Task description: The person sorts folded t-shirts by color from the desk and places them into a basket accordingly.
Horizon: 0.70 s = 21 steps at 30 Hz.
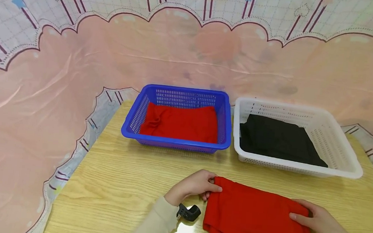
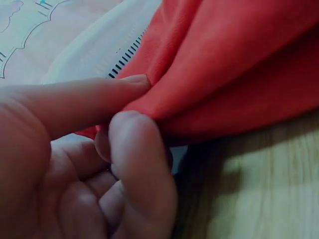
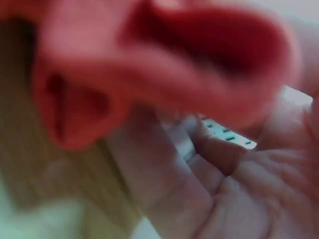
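Note:
A folded red garment (image 1: 254, 217) is held at the near right part of the table, its layers showing along the lower left edge. My left hand (image 1: 195, 185) pinches its far left corner between thumb and fingers. The left wrist view shows the fabric (image 2: 214, 64) bunched at the fingertips and lifted above the wood. My right hand (image 1: 321, 220) grips the right edge, thumb on top and fingers beneath. Up close in the right wrist view, the rolled folds (image 3: 164, 64) are blurred and hide part of the fingers.
A blue basket (image 1: 174, 141) holding red folded cloth (image 1: 182, 123) stands at the table's back. Beside it on the right is a white basket (image 1: 301, 167) with black folded cloth (image 1: 276, 140). Behind them hangs a pink patterned curtain (image 1: 178, 53). Bare wood (image 1: 118, 184) lies left.

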### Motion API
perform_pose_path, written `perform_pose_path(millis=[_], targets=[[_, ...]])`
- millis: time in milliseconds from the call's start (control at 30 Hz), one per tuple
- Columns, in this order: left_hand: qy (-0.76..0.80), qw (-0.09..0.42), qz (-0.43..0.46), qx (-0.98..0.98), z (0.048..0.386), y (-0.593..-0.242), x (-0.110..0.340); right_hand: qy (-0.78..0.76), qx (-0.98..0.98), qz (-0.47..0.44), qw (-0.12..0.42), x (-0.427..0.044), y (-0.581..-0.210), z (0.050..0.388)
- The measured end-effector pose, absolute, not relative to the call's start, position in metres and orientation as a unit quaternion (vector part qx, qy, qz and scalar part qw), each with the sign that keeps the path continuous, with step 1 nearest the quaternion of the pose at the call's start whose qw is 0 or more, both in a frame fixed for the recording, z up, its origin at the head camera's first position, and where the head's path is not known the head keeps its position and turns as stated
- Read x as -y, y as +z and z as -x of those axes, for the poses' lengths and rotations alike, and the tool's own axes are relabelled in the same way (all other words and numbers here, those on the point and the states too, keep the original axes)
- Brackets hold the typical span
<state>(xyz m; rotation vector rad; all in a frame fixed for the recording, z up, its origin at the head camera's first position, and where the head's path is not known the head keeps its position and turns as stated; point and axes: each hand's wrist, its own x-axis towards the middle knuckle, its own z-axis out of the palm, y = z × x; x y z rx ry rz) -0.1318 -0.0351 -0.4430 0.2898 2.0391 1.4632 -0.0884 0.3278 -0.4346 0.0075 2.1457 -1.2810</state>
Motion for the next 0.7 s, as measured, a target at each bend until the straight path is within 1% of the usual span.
perform_pose_path(millis=[100,200,433,700], targets=[[0.547,0.292,-0.113,-0.776,0.134,-0.445,0.038,-0.486,-0.819,-0.007,0.307,-0.322,-0.435,0.088],[0.548,0.284,-0.118,-0.778,0.136,-0.446,0.04,-0.522,-0.796,-0.009,0.307,-0.318,-0.435,0.086],[0.561,0.274,-0.107,-0.774,0.14,-0.451,0.043,-0.538,-0.803,-0.01,0.255,-0.312,-0.431,0.085],[0.577,0.255,-0.094,-0.77,0.143,-0.451,0.043,-0.605,-0.752,-0.042,0.259,-0.307,-0.431,0.089]])
